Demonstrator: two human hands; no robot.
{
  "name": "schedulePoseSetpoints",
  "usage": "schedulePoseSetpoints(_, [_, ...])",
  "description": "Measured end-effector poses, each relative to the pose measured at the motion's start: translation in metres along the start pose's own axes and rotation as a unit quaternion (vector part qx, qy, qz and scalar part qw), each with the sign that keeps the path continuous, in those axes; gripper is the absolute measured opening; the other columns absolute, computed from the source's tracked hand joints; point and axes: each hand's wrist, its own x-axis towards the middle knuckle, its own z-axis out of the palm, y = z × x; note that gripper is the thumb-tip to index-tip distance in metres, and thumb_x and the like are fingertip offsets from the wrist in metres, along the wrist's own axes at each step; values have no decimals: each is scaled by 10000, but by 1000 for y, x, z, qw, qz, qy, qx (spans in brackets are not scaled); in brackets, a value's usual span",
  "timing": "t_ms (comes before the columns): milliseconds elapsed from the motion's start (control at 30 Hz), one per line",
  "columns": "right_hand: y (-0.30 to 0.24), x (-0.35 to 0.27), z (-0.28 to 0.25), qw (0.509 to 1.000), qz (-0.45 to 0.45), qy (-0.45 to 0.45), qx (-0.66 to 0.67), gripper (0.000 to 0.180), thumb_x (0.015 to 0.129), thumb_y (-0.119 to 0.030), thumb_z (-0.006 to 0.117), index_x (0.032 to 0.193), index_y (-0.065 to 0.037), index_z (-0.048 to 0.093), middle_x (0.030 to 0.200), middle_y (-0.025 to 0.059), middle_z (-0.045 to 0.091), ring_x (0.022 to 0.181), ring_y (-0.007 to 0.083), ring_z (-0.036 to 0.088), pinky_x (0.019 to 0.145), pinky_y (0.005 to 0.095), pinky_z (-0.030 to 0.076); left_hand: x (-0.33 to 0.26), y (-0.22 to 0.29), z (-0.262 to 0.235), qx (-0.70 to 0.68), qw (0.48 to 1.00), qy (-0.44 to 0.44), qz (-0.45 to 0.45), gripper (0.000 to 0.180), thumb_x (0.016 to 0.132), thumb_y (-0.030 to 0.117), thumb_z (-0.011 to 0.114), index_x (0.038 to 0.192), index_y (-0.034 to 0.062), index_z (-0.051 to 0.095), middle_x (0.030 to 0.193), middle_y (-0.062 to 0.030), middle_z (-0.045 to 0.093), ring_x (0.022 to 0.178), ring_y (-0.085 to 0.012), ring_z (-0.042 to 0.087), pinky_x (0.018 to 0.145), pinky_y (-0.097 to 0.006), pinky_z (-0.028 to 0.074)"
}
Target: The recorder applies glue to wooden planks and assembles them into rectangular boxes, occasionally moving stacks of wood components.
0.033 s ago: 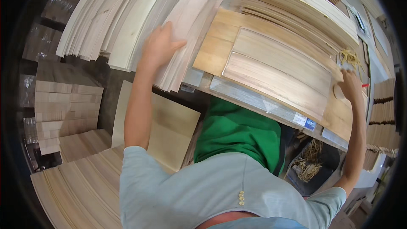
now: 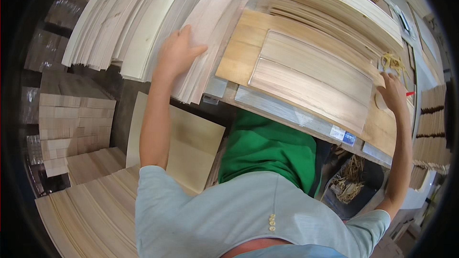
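Sitting at the left edge of the wood strips (image 2: 213, 12), the left hand (image 2: 176, 56) has thumb and fingers apart and is easily the nearer one; the strips lie left of the board (image 2: 239, 43), long side running away from the body, far end slanting right. Across the board, the right hand (image 2: 395, 94) curls beside a pale disc (image 2: 380, 101); whether it grips, I cannot tell.

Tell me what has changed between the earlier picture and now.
Nothing visibly moved or changed hands; the view only shifts slightly. The left hand stays at the pale board stack, the right hand near the yellow strands, and the two planks lie as before.
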Motion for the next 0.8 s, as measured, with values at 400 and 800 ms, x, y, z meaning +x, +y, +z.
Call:
schedulePoseSetpoints(400, [-58, -50, -19, 957, -117, 152, 217, 373, 832, -160, 657, 1180, -58, 571, 1103, 150, 617, 1036, 332, 572, 861, 394, 464, -6, 20, -21, -145, 985, 74, -58, 681, 690, 244, 723, 1301, 35, 507, 1283, -226, 478, 1242, -318, 431, 1028, -396, 349])
schedulePoseSetpoints(800, [-59, -74, -5, 917, -158, 278, 236, 412, 764, -20, 681, 1162, -90, 598, 1019, 113, 638, 953, 289, 594, 812, 375, 484, -23, 148, -28, -288, 865, -323, 254, 555, 658, 77, 671, 1200, 58, 555, 1293, -96, 466, 1185, -262, 460, 1023, -353, 359])
